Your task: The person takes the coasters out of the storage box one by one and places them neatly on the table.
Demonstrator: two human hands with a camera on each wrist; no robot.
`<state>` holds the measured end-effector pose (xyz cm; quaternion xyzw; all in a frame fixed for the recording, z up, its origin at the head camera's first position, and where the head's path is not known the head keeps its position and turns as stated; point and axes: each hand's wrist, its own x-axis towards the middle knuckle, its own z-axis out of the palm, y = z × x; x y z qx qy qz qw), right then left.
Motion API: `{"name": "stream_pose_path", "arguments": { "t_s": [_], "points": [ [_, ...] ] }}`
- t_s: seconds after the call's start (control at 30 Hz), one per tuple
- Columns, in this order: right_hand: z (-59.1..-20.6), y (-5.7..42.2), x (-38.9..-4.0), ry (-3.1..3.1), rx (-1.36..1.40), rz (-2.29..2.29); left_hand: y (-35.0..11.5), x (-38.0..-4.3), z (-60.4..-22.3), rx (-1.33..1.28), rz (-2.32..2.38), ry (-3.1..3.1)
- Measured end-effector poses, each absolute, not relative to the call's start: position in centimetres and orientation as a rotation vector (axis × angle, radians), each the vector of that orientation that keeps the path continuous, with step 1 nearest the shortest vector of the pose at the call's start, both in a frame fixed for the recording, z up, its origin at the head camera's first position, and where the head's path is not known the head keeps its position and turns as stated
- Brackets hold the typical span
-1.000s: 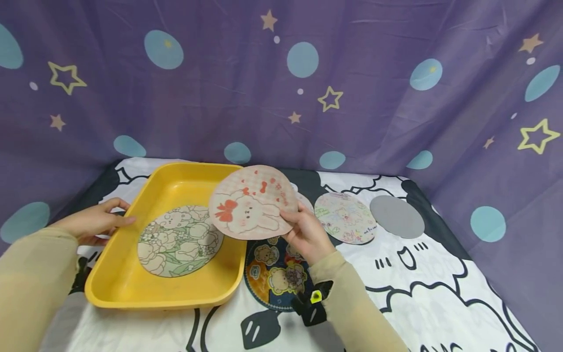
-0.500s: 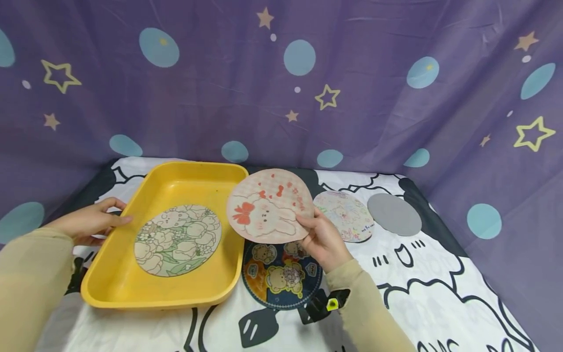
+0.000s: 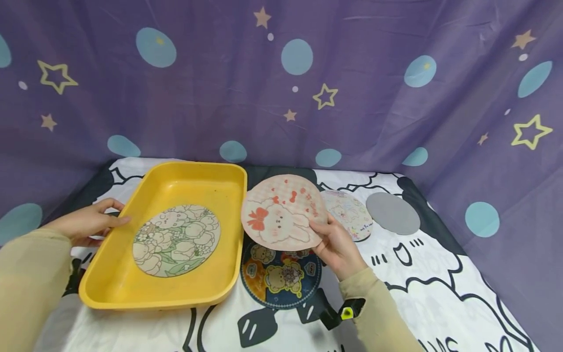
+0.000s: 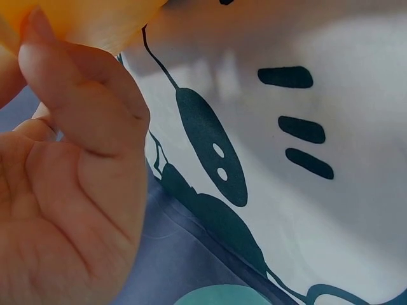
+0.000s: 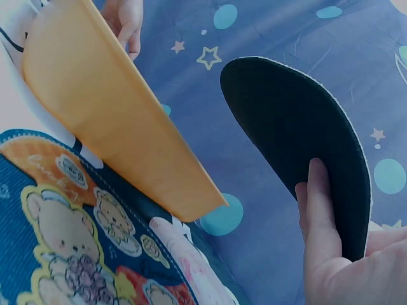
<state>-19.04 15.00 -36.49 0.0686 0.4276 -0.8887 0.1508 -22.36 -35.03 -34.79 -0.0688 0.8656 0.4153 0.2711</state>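
My right hand (image 3: 337,244) pinches the right edge of a round pink mouse pad (image 3: 281,215) with a white bunny and red bow. It is raised above the table. In the right wrist view its black underside (image 5: 299,121) shows, with fingers (image 5: 321,203) against it. My left hand (image 3: 94,221) grips the left rim of a yellow tray (image 3: 180,294); in the left wrist view the thumb (image 4: 41,32) presses on the yellow wall. Inside the tray lies a round mouse pad with green line-drawn flowers (image 3: 176,242).
Right of the tray lies a dark blue bear mouse pad (image 3: 283,281), partly under the held one. Farther right are a pale doodle-printed pad (image 3: 349,215) and a plain grey disc (image 3: 393,213). A purple curtain (image 3: 198,83) hangs behind the black-and-white cloth (image 3: 435,303).
My right hand has carried the pink mouse pad to the right and slightly toward me, from over the tray's right edge to beyond it. The left hand stays on the rim.
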Motion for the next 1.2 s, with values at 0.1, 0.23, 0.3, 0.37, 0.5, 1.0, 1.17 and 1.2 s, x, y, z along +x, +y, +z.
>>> {"name": "stream_pose_path", "arguments": {
  "t_s": [0.1, 0.23, 0.3, 0.37, 0.5, 1.0, 1.17, 1.2],
  "points": [
    [-36.7, 15.6, -18.8, 1.225, 0.212, -2.548, -35.1, -22.3, -34.8, -0.186, 1.121, 2.328],
    [-36.9, 16.5, -18.5, 1.218, 0.225, -2.546, -35.1, -22.3, -34.8, -0.191, 1.117, 2.327],
    [-37.0, 17.1, -18.3, 1.222, 0.226, -2.539, -35.1, -22.3, -34.9, -0.190, 1.116, 2.328],
    [-37.0, 17.7, -18.1, 1.240, 0.225, -2.533, -35.2, -22.3, -34.9, -0.186, 1.116, 2.329],
    [-36.8, 18.8, -17.7, 1.276, 0.208, -2.523, -35.2, -22.2, -35.0, -0.186, 1.116, 2.319],
    [-36.8, 22.4, -16.1, 1.289, 0.284, -2.512, -35.2, -22.4, -34.8, -0.192, 1.107, 2.313],
    [-37.5, 23.8, -15.7, 1.308, 0.337, -2.506, -35.2, -22.5, -34.6, -0.190, 1.091, 2.319],
    [-37.6, 24.0, -15.7, 1.320, 0.342, -2.502, -35.2, -22.5, -34.6, -0.190, 1.090, 2.319]
  ]
}}
